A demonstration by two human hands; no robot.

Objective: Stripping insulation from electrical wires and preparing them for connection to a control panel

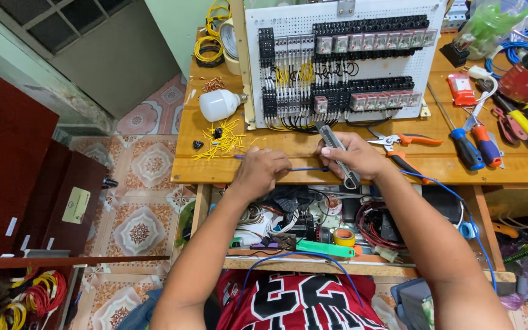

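A wooden counter (313, 168) stands over a patterned tile floor, with a white perforated control panel (343, 61) full of relays and wired terminal blocks propped upright at its back. At the front edge, the left hand (259, 173) is closed, pinching a thin blue wire (307, 168) that runs flat along the counter toward the right hand (352, 156). The right hand is clamped round a grey wire stripper (339, 154), its tip lying just at the wire. The step in hand looks like stripping or cutting the wire's end; the next move seems to call for a steady pull with the wire held taut and the tool seated squarely. Nearby lie yellow wire offcuts (222, 143), a white bulb (218, 104), orange-handled pliers (401, 142) and screwdrivers (475, 146).
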